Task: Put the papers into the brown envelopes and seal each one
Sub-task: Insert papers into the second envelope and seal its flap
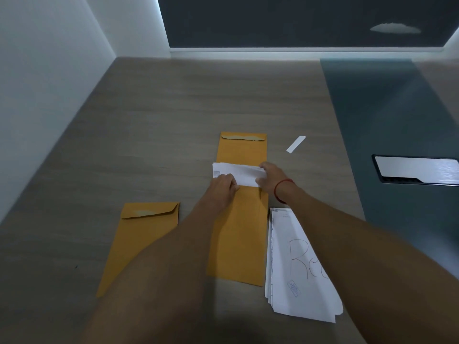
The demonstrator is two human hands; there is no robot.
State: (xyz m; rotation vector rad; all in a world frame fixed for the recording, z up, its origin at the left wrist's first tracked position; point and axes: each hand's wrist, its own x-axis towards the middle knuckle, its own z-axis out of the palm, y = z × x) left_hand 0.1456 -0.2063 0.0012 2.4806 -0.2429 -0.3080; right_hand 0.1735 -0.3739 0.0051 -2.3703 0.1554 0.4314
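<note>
A brown envelope (239,239) lies lengthwise on the table in front of me. A folded white paper (244,173) sticks out of its far end. My left hand (219,188) pinches the paper's left part and my right hand (272,178) grips its right end. Beyond them a second brown envelope (243,147) lies flat with its flap closed, partly under the paper. A third brown envelope (141,237) lies at the left with its flap folded down; my left forearm covers its near corner. A stack of white papers (295,269) sits to the right of the middle envelope.
A small white strip (296,144) lies on the wooden table (149,135) beyond my right hand. A dark mat (387,120) covers the table's right side, with a black-edged tray or device (417,171) on it. White walls (37,83) close in the left and back.
</note>
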